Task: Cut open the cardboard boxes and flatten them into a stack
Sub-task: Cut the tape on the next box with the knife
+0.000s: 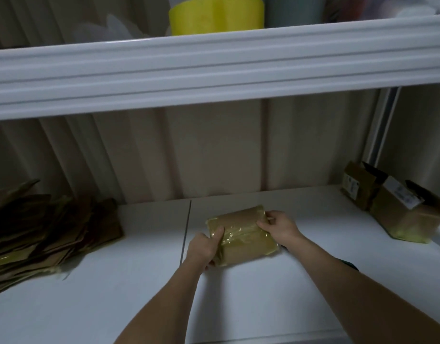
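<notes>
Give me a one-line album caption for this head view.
Both hands, left and right, grip a taped box on a white shelf, flattened cardboard piled alongside.

A small brown cardboard box (241, 234), bound with glossy yellowish clear tape, is seen lying on the white shelf near its middle, turned slightly askew. A stack of flattened cardboard (47, 234) is piled at the left end, its sheets fanned unevenly. Two more cardboard boxes (393, 204) are set at the right end, touching, with flaps raised; white labels, too blurred to read, are perhaps stuck on them.
</notes>
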